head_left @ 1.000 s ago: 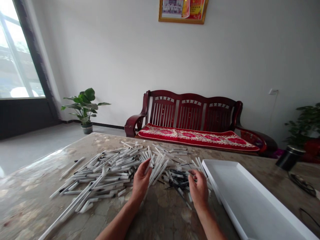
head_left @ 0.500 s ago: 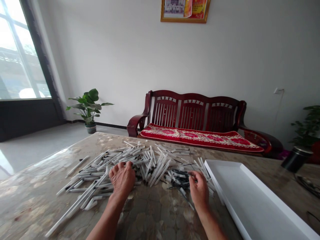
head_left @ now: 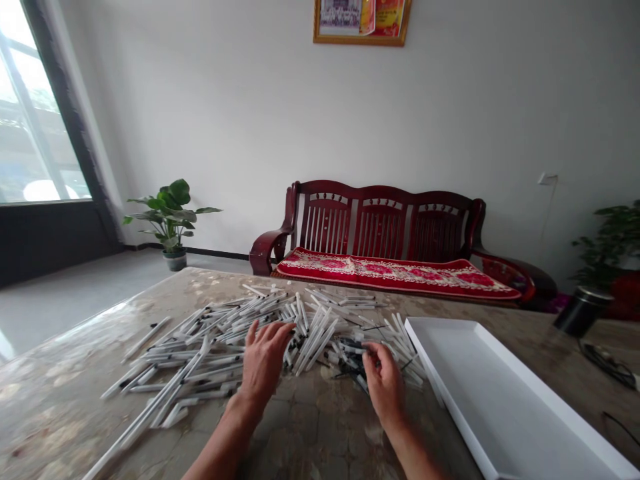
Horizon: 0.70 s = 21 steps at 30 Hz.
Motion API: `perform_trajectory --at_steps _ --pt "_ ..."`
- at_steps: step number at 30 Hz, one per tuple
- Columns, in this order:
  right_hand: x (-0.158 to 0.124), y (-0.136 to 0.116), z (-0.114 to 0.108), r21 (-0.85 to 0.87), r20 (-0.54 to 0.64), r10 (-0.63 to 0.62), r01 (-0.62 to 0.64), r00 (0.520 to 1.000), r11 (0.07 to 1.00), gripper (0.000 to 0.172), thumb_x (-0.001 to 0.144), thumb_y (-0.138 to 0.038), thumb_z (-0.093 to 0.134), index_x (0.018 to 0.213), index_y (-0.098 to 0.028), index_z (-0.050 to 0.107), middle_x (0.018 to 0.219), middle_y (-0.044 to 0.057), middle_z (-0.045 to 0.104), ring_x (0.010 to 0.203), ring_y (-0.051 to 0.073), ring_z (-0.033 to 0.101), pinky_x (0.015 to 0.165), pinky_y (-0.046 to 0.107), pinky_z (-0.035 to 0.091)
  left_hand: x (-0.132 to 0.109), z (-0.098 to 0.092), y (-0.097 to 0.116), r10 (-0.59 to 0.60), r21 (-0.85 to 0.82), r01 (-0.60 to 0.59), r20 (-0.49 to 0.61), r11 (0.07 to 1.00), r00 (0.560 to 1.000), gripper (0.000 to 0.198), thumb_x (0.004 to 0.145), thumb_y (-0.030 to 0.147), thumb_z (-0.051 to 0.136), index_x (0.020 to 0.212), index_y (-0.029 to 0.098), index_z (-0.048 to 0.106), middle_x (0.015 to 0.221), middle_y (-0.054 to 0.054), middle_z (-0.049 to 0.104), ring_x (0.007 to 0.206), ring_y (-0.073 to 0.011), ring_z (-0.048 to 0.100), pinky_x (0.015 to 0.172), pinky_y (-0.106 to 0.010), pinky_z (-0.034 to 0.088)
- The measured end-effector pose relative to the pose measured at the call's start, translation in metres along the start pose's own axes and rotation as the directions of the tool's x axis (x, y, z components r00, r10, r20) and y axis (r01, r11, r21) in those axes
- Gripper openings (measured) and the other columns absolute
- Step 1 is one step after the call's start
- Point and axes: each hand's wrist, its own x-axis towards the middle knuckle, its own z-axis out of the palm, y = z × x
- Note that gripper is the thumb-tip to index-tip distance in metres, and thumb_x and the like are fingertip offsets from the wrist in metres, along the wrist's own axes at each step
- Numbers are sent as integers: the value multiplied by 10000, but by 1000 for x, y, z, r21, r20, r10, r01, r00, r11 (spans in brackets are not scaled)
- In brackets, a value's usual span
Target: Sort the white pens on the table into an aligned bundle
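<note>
My left hand (head_left: 266, 355) is palm down over the right part of a spread pile of white pens (head_left: 220, 340) with dark ends. Its fingers reach forward, slightly bent and apart, and I see nothing held in them; the thumb is mostly hidden. My right hand (head_left: 386, 380) is closed in a pinch at a small heap of black pen caps (head_left: 350, 357). What lies between its thumb and forefinger is too small and blurred to name. More white pens (head_left: 316, 340) lie between the two hands.
A shallow white tray (head_left: 505, 393) lies at the right of the stone-patterned table (head_left: 305, 433). Beyond it stand a black canister (head_left: 583, 312) and dark cables (head_left: 607, 363). A red wooden bench (head_left: 385, 233) is behind the table, with a potted plant (head_left: 173, 213) to its left.
My left hand has moved right across the pens, and its fingers have stretched out. My right hand has shifted slightly left over the black caps. The view has turned a little to the right.
</note>
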Motion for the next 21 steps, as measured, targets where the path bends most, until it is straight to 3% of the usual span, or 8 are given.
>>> perform_trajectory --at_steps 2,4,8,11,14,17,21 --pt "-6 -13 1 -2 104 -2 2 995 1000 275 933 -420 484 936 -220 672 875 37 717 798 194 653 730 266 486 -2 4 19 178 -107 -174 29 979 984 242 976 264 503 1157 264 664 928 -20 713 866 -188 645 1058 -447 359" --pt "-10 -26 2 -34 198 -2 9 980 999 324 962 -456 458 871 -224 665 793 16 705 720 175 641 665 239 456 -5 8 38 302 -177 -288 61 941 951 259 977 274 515 1200 273 646 855 -7 686 819 -181 636 872 -350 466" --pt "-15 -41 3 -109 281 -22 54 959 993 406 979 -492 434 737 -222 617 643 -11 646 586 149 589 554 226 377 -13 14 63 420 -263 -382 108 886 901 271 981 304 518 1226 254 622 811 -2 668 749 -164 626 715 -286 478" --pt "-15 -39 5 -119 288 -20 56 957 991 408 973 -466 461 671 -223 588 575 -21 610 522 137 550 512 225 341 -15 16 67 436 -294 -388 118 873 892 267 968 348 539 1187 222 627 788 -2 672 727 -161 633 700 -279 479" --pt "-15 -34 8 -73 268 -28 49 963 996 365 951 -426 500 665 -222 600 564 -25 603 513 135 533 510 221 342 -14 16 63 403 -263 -367 100 893 910 222 969 377 529 1063 220 656 746 1 676 686 -163 634 672 -283 463" --pt "-13 -31 10 12 231 2 -5 973 1000 315 926 -412 520 703 -218 628 583 -25 605 538 140 541 530 217 385 -13 16 57 356 -218 -334 69 917 932 211 973 372 525 926 221 664 717 0 683 661 -160 633 667 -282 448" --pt "-10 -32 9 154 230 46 -83 972 985 207 868 -379 583 783 -216 678 691 1 683 644 172 627 616 227 483 -16 20 54 327 -229 -301 86 926 941 208 972 361 531 888 225 665 703 9 694 634 -145 643 632 -257 440"
